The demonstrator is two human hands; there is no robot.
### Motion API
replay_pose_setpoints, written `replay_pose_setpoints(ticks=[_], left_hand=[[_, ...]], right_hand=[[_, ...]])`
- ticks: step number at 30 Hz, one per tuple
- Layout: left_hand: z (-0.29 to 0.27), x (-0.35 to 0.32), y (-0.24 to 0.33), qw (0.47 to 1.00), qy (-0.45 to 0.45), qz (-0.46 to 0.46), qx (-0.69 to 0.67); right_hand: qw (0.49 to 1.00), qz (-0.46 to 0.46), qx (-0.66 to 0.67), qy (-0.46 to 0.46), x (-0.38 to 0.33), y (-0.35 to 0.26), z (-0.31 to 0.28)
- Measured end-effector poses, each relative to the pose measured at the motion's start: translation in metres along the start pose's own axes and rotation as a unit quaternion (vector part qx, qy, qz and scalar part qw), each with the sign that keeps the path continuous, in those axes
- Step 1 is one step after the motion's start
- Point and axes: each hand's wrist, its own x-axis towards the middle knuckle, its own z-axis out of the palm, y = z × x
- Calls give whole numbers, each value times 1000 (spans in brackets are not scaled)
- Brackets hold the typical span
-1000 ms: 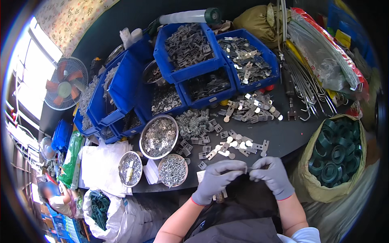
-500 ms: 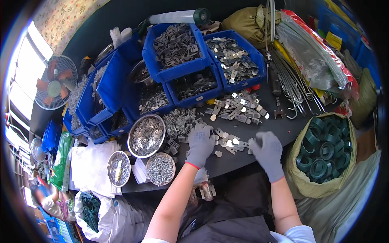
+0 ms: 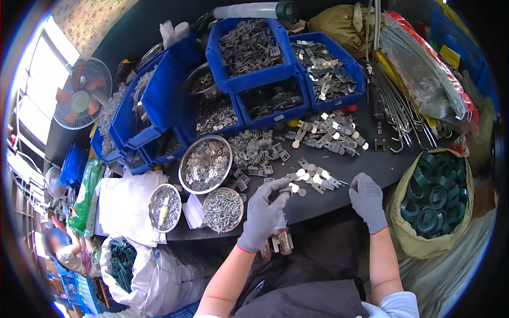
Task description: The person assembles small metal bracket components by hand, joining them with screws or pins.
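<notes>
Two grey-gloved hands (image 3: 263,216) (image 3: 367,201) flank flat, shiny metal pieces (image 3: 318,179) with rounded ends.

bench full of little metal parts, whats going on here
A gloved person works by hand at a dark bench. The left hand is at the near left of a small pile of round-ended flat metal pieces; whether it grips one is hard to tell. The right hand, fingers curled, is just right of the pile. Blue bins stand behind, a steel bowl of washers is farther left, and a sack of green coils is on the right.
</notes>
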Motion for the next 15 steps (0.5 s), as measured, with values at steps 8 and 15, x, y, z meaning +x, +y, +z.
replay_pose_setpoints(ticks=[8, 15], left_hand=[[-15, -50, 4, 963, 0, -120, -239], [-13, -54, 13, 978, 34, -105, -174]], right_hand=[[944, -243, 221, 7, -41, -90, -19], [932, -278, 223, -75, -41, -97, -16]])
